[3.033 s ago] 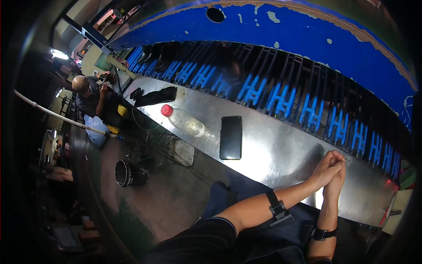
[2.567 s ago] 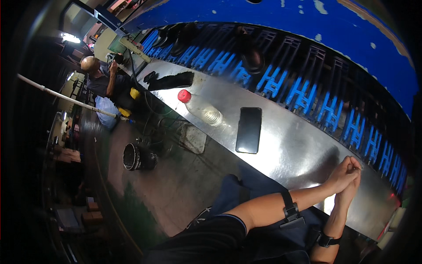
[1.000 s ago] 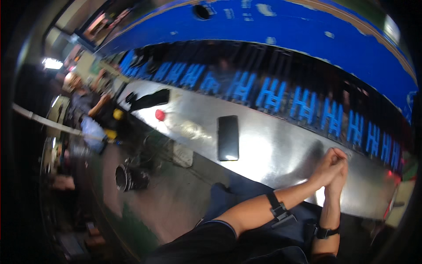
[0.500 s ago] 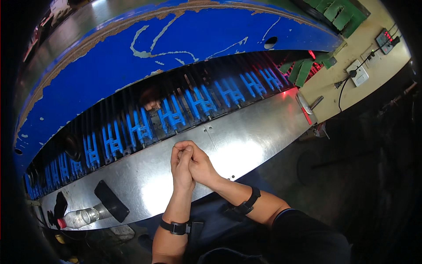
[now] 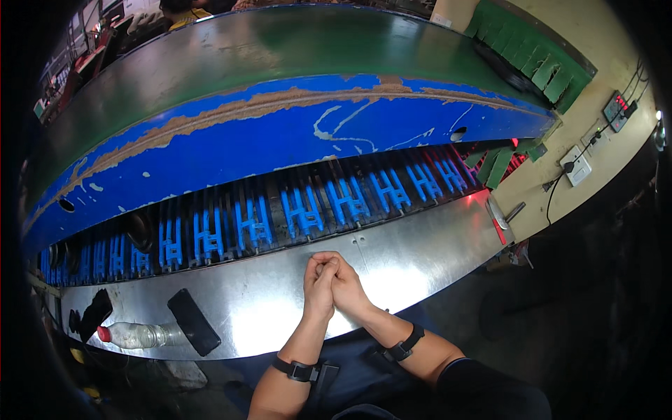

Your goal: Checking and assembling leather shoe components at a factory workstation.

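Machine hood [image 5: 280, 140]: one long curved cover, green on top, blue on its face, paint chipped along the edge. It spans the whole view above the table.

Blue clips [image 5: 304, 210]: a single row under the hood, running left to right, set in dark slots. Too many and too blurred at the ends to count; those at the far right look red-lit.

Table [image 5: 434, 245]: one curved sheet-metal surface, shiny, just below the clip row. Everything else rests on it.

Two forearms enter from the lower edge and meet at the table's middle. Each carries one dark strap [image 5: 297, 369], two straps in all.

Left hand [image 5: 319, 287] and right hand [image 5: 344, 283]: pressed together, fingers interlaced and clasped, nothing held between them. The joined hands rest on the table just short of the clip row, fingertips pointing toward it. The wrists lie near the table's front edge.

Phone [image 5: 193, 321]: one, black, lying flat on the left part of the table, well apart from the hands.

Bottle [image 5: 136, 335]: one, clear plastic with a red cap, lying on its side just left of the phone, cap pointing left.

One dark object [image 5: 91, 313] at the table's far left; cannot tell what it is.
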A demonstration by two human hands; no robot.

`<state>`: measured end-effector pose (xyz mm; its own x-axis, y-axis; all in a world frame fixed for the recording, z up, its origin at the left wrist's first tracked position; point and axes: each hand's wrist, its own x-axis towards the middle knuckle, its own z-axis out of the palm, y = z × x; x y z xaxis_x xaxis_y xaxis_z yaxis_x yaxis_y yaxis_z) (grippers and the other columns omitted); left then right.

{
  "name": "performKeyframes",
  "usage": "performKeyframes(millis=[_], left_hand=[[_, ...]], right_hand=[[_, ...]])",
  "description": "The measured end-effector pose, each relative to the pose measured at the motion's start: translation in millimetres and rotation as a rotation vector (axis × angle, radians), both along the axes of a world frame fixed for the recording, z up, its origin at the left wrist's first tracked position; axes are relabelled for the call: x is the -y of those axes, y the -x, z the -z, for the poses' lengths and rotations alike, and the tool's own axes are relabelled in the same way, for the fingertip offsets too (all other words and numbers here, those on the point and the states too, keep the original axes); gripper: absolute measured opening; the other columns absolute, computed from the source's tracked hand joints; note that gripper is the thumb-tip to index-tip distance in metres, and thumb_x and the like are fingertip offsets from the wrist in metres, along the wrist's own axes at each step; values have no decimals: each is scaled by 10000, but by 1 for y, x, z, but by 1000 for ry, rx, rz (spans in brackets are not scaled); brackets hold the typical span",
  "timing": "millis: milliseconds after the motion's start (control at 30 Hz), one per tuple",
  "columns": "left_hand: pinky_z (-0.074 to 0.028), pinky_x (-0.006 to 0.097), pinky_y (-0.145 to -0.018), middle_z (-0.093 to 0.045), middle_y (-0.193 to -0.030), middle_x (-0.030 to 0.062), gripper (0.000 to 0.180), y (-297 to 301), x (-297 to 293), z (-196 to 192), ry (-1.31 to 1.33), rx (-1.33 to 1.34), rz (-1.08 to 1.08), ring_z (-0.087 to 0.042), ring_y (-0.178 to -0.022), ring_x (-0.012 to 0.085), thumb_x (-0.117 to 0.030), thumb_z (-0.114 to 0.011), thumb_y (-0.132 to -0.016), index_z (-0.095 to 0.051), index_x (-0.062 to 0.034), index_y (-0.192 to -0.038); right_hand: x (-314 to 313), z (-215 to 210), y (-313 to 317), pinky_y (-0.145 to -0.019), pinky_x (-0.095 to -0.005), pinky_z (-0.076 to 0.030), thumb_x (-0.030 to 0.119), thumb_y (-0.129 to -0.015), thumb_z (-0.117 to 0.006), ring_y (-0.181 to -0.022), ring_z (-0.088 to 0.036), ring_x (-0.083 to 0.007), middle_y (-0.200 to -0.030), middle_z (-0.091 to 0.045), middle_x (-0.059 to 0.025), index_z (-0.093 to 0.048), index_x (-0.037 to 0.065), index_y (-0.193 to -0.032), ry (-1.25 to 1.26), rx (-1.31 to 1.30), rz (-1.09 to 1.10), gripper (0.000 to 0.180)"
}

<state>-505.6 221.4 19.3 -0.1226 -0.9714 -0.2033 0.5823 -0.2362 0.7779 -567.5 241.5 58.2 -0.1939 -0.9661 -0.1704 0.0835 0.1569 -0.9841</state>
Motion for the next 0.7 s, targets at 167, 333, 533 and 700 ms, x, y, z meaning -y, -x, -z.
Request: performKeyframes(millis=[167, 333, 533, 700], left_hand=[[-494, 254, -779, -644, -940, 27, 138, -2, 7, 0, -11, -64, 112, -601, -874, 131, -70, -652, -907, -648, -57, -1045], [-462, 248, -762, -593, -930, 11, 137, -6, 8, -9, -70, 77, 135, -561, -849, 90, -167, -580, -949, -585, -70, -1045], [-496, 274, -750, -605, -918, 39, 139, -5, 4, -21, -61, 25, 144, -590, -825, 122, -184, -548, -970, -563, -78, -1059], [-458, 235, -718, -564, -894, -1, 111, 4, 0, -28, -72, -25, 150, -535, -801, 80, -164, -554, -977, -560, -77, -1047]], right_hand=[[3, 8, 4, -862, -244, -484, 44, -999, -491, -970, -582, -104, -1076, -622, -52, -572, 16, -1198, 44, -8, 1, 216], [6, 12, 4, -886, -261, -484, 74, -986, -513, -996, -593, -121, -1081, -631, -61, -566, 41, -1211, 76, -24, -1, 234], [4, 1, 4, -898, -283, -492, 59, -994, -466, -1009, -612, -155, -1086, -640, -86, -556, 53, -1221, 39, -54, -13, 244], [1, 1, 11, -885, -301, -498, 77, -986, -479, -1005, -621, -167, -1091, -647, -104, -554, 57, -1225, 45, -51, -6, 251]])
